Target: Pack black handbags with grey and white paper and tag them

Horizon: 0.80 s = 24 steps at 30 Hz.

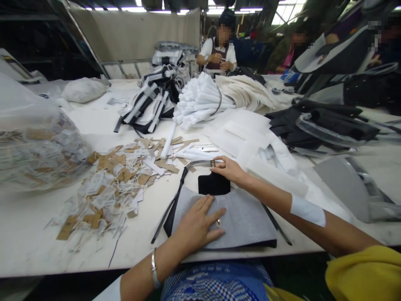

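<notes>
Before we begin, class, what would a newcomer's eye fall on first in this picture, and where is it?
Probably the spread left hand on the flat grey-and-black bag low in the centre, with the right hand pinching a small metal piece beyond it. Next, the scattered heap of brown and white tags left of the bag. Farther back, near the middle, a bundle of long white rolls stands out.

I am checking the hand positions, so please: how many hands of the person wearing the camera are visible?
2. The left hand lies spread on the grey piece; the right hand pinches the metal end of the strap beyond it. Neither is hidden.
</notes>
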Each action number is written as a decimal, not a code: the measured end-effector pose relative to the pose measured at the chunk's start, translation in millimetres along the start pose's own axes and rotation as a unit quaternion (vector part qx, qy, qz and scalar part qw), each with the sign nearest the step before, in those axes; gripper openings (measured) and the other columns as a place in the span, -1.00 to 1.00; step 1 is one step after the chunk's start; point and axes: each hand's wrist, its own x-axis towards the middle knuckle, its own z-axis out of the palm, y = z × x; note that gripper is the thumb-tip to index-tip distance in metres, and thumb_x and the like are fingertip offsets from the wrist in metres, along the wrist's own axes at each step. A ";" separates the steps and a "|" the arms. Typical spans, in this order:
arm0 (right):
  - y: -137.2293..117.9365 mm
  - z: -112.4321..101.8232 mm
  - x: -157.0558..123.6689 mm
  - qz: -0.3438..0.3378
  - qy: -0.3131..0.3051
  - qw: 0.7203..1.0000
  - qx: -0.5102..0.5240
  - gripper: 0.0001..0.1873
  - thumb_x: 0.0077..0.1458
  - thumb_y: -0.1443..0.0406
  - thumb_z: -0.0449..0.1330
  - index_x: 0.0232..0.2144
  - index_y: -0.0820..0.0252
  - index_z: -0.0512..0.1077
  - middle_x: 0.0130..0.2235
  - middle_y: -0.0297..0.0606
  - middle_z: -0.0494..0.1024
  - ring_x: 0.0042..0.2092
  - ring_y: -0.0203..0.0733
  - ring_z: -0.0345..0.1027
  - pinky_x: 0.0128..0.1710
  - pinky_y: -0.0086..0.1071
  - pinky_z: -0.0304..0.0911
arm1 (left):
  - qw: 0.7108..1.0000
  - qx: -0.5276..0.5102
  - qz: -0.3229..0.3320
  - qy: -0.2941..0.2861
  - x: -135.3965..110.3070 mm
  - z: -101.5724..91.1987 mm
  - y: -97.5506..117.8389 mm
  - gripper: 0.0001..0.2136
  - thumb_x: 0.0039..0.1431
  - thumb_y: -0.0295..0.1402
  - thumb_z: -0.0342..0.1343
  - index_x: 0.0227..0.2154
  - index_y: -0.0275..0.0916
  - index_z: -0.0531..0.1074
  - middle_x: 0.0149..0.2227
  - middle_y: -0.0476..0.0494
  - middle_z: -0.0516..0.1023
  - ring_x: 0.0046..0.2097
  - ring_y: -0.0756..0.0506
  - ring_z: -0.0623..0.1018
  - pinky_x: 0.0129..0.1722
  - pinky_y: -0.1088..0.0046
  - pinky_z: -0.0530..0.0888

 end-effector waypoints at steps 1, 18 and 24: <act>-2.4 -0.7 -9.6 -0.013 0.007 0.999 0.043 -0.48 0.13 0.13 0.24 0.10 0.19 0.33 -0.33 -0.33 0.65 -0.32 -0.20 0.52 -0.26 -0.32 0.41 | 1.000 0.001 0.002 0.000 0.3 -0.9 0.0 -0.45 0.23 -0.02 0.13 0.24 -0.01 0.27 0.33 -0.33 0.15 0.32 -0.38 0.23 0.23 0.00 0.28; 41.7 34.8 -141.4 -0.334 -0.027 0.942 -0.024 -0.58 0.23 0.50 0.03 0.00 0.09 0.54 0.05 -0.23 0.56 0.17 -0.19 0.37 0.24 -0.14 0.25 | 0.990 0.011 0.069 0.119 -8.0 4.5 1.4 -0.64 0.25 -0.06 0.12 -0.13 -0.28 0.46 -0.18 -0.22 0.57 -0.06 -0.21 0.53 0.05 0.17 0.46; 54.9 47.7 -141.9 -0.353 -0.004 0.935 -0.032 -0.59 0.23 0.49 0.05 0.01 0.11 0.52 0.08 -0.19 0.54 0.16 -0.19 0.38 0.22 -0.16 0.28 | 0.978 0.034 0.128 0.164 -24.7 5.2 2.5 -0.71 0.34 -0.29 0.07 0.07 -0.24 0.37 -0.06 -0.20 0.59 -0.01 -0.15 0.57 0.05 0.25 0.49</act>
